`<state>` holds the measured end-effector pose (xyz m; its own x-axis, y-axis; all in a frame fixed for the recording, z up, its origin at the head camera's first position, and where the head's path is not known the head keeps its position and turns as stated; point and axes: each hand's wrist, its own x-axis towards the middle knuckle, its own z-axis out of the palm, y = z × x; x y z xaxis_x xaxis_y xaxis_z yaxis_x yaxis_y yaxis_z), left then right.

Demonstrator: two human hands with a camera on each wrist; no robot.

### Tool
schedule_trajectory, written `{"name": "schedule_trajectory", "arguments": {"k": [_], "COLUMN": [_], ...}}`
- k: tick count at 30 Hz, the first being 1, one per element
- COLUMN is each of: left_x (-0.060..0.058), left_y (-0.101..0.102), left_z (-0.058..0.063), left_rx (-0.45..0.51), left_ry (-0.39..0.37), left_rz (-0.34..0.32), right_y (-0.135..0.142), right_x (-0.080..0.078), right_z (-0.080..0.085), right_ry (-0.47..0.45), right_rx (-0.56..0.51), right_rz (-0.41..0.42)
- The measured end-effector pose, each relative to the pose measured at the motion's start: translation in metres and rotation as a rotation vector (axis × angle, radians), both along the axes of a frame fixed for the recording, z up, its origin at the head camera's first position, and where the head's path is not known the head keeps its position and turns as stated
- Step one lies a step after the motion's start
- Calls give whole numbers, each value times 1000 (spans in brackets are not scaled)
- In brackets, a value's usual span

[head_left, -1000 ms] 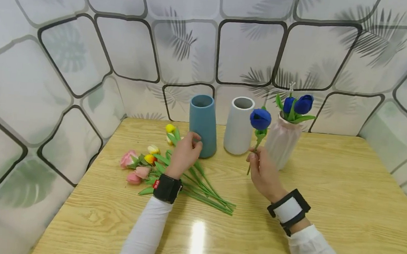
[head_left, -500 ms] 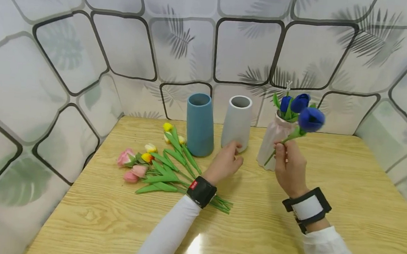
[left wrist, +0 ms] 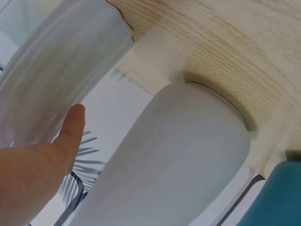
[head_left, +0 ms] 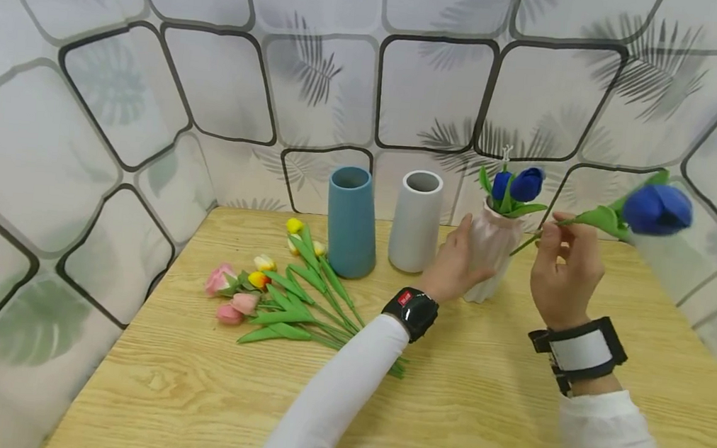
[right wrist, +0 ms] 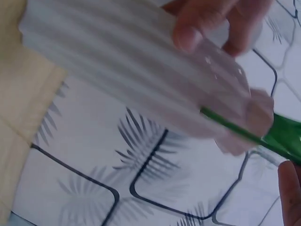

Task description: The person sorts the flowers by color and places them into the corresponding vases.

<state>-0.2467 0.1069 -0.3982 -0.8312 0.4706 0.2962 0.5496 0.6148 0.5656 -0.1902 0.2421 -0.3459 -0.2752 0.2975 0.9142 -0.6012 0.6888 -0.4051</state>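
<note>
Left vase is dusty teal-blue, middle vase plain white, right vase pale pink. Rightmost tulip is deep blue with bright green leaves. Rose on the left: pink; far tulip: yellow. Tabletop is yellowish wood grain, backdrop whitish with black and grey outlines (leaf prints too, kinda tropical).

narrow gap between blue vase and white vase; left hand blocks pink vase from left.
</note>
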Motion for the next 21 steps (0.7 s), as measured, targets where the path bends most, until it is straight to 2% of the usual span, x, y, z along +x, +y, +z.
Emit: {"name": "schedule_trajectory", "arguments": {"k": [6,9,21], "left_x": [0,0,1], "left_y": [9,9,14], "left_z": [1,1,0], "left_rx": [-27,-44,-92], "left_ry": [52,59,-1], "left_rz": [43,65,145], "right_y": [3,1,-6], "right_x": [-6,-8,-13], "right_z": [34,44,50], "right_ry": [34,45,87], "right_rx": [-126,-150,-113], "right_rz": [36,69,57]}}
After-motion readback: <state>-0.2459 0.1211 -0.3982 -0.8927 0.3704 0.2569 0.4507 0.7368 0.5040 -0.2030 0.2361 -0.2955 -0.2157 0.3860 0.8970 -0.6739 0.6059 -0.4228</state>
